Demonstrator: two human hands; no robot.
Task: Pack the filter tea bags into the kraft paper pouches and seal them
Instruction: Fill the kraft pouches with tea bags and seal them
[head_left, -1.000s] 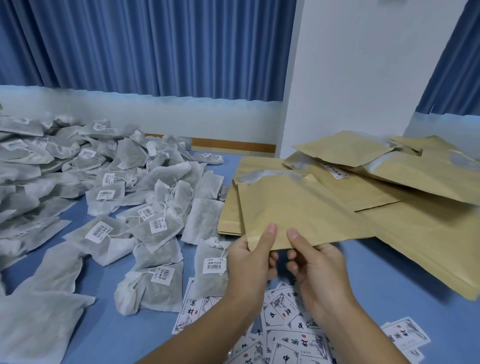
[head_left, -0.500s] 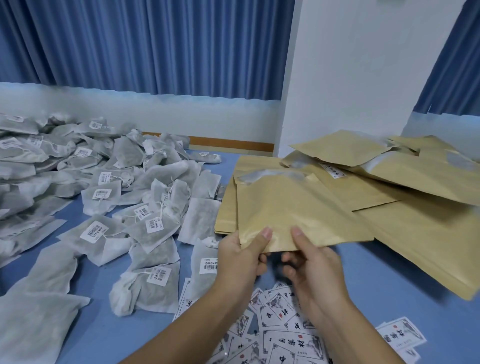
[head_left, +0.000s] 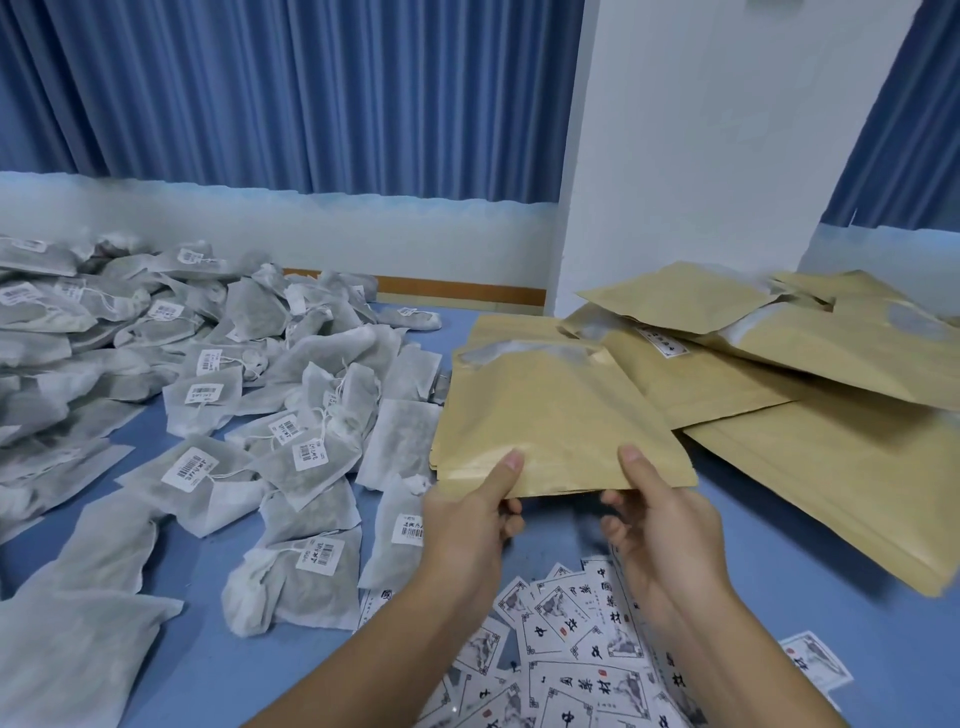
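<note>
Both of my hands hold the near edge of a kraft paper pouch (head_left: 550, 415) lifted slightly off a small stack on the blue table (head_left: 769, 587). My left hand (head_left: 470, 514) pinches its left corner, thumb on top. My right hand (head_left: 660, 512) pinches the right side the same way. The pouch's far end shows a pale window strip. Grey filter tea bags (head_left: 291, 457) with white barcode tags lie scattered over the left half of the table.
More kraft pouches (head_left: 810, 457) lie fanned out at the right, up against a white pillar (head_left: 701, 156). Printed white label cards (head_left: 566, 639) lie under my forearms at the near edge. Blue curtains hang behind the table.
My hands have spread further apart along the pouch's near edge, and the pouch has lifted a little towards me. The rest has not moved.
</note>
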